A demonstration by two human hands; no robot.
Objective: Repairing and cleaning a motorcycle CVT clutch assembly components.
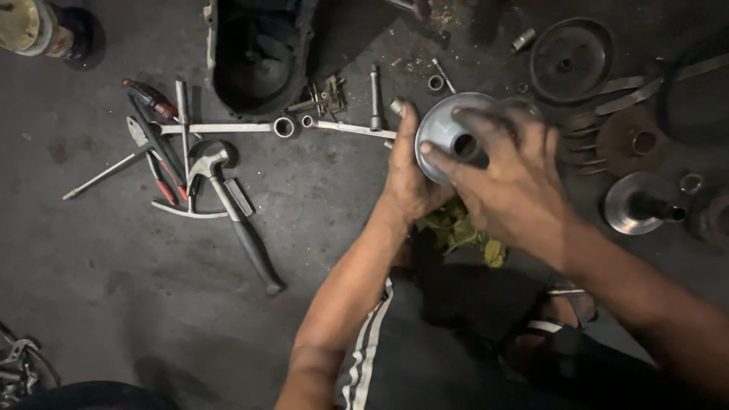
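My left hand (410, 178) grips the left rim of a shiny round metal pulley disc (444, 129) with a hole in its middle, held above a dark concrete floor. My right hand (509, 178) lies over the disc's face from the right, fingers spread across it and reaching toward the centre hole. A yellow-green rag (459, 231) sits under both hands, partly hidden. My knee in dark shorts with white stripes (380, 342) is below.
A hammer (235, 209), pliers (156, 156), wrenches (220, 129) and a socket bar (374, 99) lie scattered at left. A black engine cover (254, 53) stands at top. Other pulley discs (569, 57), a flanged hub (638, 203) and a belt (683, 72) lie at right.
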